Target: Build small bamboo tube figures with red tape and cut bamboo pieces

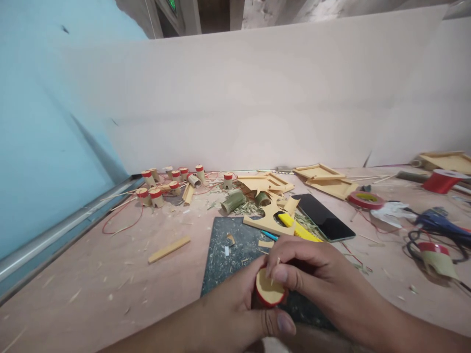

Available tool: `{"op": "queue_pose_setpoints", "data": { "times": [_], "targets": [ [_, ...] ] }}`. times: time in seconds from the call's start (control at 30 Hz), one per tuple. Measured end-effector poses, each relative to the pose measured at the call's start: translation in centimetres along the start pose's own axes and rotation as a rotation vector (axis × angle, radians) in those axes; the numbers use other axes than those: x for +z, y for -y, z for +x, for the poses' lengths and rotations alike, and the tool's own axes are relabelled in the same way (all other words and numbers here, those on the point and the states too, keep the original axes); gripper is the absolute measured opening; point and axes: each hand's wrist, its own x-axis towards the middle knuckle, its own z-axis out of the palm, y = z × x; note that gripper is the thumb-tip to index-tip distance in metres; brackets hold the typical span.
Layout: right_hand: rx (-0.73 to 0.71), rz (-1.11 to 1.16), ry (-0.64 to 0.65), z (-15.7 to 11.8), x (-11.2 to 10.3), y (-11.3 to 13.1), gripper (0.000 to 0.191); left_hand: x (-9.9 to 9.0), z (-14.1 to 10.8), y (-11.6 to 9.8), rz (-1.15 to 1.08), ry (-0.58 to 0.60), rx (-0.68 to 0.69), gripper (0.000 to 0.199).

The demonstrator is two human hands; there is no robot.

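Note:
My left hand (253,306) is wrapped round a small bamboo cylinder (270,290) with a red band and a pale wooden top, which faces up toward me. Between thumb and forefinger, my right hand (305,267) pinches a thin wooden stick (277,268), its lower end at the cylinder's top; whether it goes into the top I cannot tell. Both hands are over the front part of a dark cutting mat (224,260). Just beyond the right hand lie a yellow utility knife (300,228), a blue pen-like thing (270,236) and a board with round cut-outs (270,218).
Several red-banded bamboo cylinders (156,197) stand at the back left. A wood strip (169,249) lies left of the mat. To the right are a phone (324,217), red tape (366,199), a blue glue gun (437,220) and a red spool (439,182). Wooden trays (331,185) lie along the wall.

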Motion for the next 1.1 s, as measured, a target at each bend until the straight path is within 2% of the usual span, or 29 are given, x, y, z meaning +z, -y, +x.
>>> {"op": "queue_pose_setpoints", "data": {
  "times": [0.33, 0.67, 1.1],
  "targets": [
    [-0.01, 0.007, 0.009, -0.22, 0.07, -0.38, 0.038, 0.12, -0.13, 0.13, 0.002, -0.007, -0.022, 0.061],
    [-0.025, 0.009, 0.024, -0.42, -0.06, -0.52, 0.037, 0.07, -0.02, 0.13, -0.022, 0.028, 0.018, 0.052],
    [-0.029, -0.007, 0.015, -0.47, 0.05, -0.27, 0.04, 0.12, 0.2, 0.09, -0.057, 0.016, 0.028, 0.055]
  ]
}}
